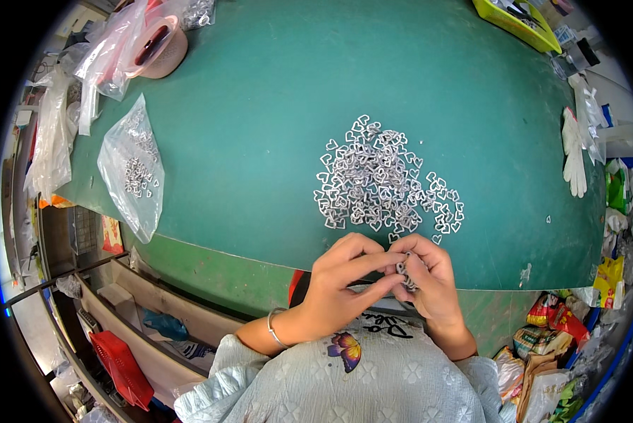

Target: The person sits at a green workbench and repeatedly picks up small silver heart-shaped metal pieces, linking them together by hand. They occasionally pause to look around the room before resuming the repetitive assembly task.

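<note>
At near edge of green table (253, 155), right hand (435, 285) pinches a small clump of metal pieces (406, 276) between thumb and fingers; left hand (334, 285) has thumb and forefinger at the clump, can't tell if gripping one. Pile of heart-shaped outlines (373, 182) on table just beyond hands. Clear bag (144, 218) with similar pieces well apart, left; white glove (574, 158) far right.

Broad, smooth green-topped table (246, 141) sweeps across | scuffed green floor (204, 271) peeks out below | dark-framed beige shelving (193, 310) stands left
</note>
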The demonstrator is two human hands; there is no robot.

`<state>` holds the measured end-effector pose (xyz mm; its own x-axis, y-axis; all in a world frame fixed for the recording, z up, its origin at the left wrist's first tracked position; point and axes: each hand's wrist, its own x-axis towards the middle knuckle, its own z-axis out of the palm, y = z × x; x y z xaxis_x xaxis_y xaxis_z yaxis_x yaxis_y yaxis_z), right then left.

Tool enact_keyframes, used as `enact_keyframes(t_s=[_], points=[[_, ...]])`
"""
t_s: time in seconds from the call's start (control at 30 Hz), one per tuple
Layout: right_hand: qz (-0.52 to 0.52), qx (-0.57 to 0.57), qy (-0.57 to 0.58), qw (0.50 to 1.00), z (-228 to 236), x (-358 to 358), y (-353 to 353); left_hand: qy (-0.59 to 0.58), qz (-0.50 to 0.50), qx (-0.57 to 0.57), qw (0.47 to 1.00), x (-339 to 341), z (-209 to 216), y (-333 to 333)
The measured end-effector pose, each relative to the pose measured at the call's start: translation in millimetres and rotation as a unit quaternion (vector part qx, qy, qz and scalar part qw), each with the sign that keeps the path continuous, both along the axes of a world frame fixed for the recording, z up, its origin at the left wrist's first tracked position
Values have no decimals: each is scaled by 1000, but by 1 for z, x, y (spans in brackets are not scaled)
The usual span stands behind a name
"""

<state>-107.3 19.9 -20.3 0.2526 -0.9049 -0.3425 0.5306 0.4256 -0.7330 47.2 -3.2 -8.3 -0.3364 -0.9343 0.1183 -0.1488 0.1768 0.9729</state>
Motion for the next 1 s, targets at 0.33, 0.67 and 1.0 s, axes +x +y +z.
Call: enact_keyframes(t_s=[0.33,0.67,1.0], points=[[46,8,71,996,-7,-8,-6,-82,6,-90,993,-2,-12,-6],[-19,-10,-19,1000,-12,-12,-12,-164,130,-133,969,13,-22,-37],[-62,57,-71,994,-14,-8,-17,-301,123,-144,935,7,-33,-54]])
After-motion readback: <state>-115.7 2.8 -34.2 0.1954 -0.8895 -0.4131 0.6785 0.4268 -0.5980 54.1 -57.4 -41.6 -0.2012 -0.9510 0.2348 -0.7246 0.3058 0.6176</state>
